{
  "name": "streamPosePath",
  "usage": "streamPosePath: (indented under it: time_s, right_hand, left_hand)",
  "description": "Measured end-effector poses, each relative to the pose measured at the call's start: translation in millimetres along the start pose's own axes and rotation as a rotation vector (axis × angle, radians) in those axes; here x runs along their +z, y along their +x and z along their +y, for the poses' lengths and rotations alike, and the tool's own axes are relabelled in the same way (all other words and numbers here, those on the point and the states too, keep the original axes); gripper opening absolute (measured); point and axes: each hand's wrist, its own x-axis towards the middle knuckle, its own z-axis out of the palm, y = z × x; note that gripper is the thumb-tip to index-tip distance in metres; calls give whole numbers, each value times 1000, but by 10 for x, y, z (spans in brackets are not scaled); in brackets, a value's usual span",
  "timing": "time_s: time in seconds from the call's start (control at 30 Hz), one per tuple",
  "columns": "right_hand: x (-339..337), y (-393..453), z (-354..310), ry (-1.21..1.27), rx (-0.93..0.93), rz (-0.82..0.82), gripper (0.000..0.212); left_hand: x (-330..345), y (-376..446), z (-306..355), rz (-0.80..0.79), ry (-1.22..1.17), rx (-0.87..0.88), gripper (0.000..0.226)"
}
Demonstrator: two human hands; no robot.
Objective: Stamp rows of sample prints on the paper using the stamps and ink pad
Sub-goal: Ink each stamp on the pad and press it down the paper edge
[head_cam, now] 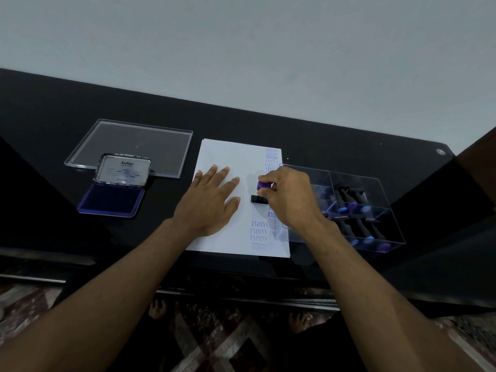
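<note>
Purple-knobbed stamp, pinched by right hand, base down on paper: a print mid-row. Left hand flat beside it, fingers spread, pinning the sheet. Ink pad, lid open, well left of that hand. Next, likely: lift straight, re-ink, continue the row.

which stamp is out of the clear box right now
The purple-topped stamp held by the right hand over the paper; the other stamps lie inside the clear box.
</note>
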Motion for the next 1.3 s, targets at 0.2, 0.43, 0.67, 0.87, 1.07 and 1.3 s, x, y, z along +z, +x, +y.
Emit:
streamPosePath:
  time_s: [0.2, 0.43, 0.67, 0.87, 1.07, 1.3]
  right_hand:
    - [-13, 24, 21, -53, -12, 22, 28]
    - [-17, 38, 18, -35, 14, 17, 29]
    - [-45, 13, 7, 10, 19, 28, 27]
    - [-47, 11, -17, 37, 49, 28, 27]
    - [-62, -5, -19, 46, 43, 28, 27]
    - [-26, -7, -5, 44, 55, 39, 29]
  left_hand:
    - [2, 1, -12, 7, -5, 4, 68]
    - [17, 8, -15, -4, 0, 0, 68]
    - [19, -8, -16, 19, -2, 10, 68]
    - [25, -3, -7, 19, -4, 5, 69]
    - [-1, -12, 0, 10, -1, -2, 68]
    - [-8, -17, 9, 3, -10, -5, 68]
